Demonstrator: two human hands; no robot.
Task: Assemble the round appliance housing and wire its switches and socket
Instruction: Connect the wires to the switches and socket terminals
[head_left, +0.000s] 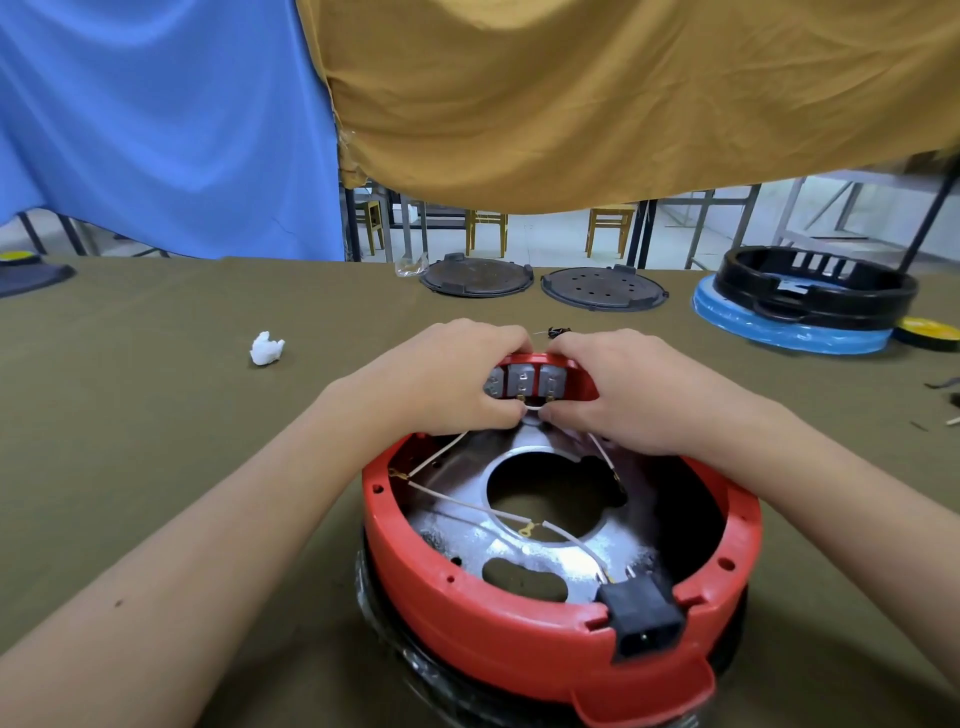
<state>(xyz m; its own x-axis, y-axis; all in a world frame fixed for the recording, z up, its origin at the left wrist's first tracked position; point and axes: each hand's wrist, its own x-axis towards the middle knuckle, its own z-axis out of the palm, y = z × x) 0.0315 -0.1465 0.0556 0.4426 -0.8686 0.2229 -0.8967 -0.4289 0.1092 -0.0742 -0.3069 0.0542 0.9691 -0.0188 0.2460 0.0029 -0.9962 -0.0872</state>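
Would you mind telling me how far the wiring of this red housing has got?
Done: the black socket sits in the near rim of the red housing, and the grey switches are seated in the far rim. In hand: the left hand and right hand both pinch a short white wire under the switches. Left: loose white leads with bare terminals lie unconnected on the metal plate.

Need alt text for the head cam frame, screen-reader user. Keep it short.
Both hands, left hand and right hand, grip the far rim of a round red housing at its three grey switches, pinching a short white wire beneath them. A black socket sits in the near rim.
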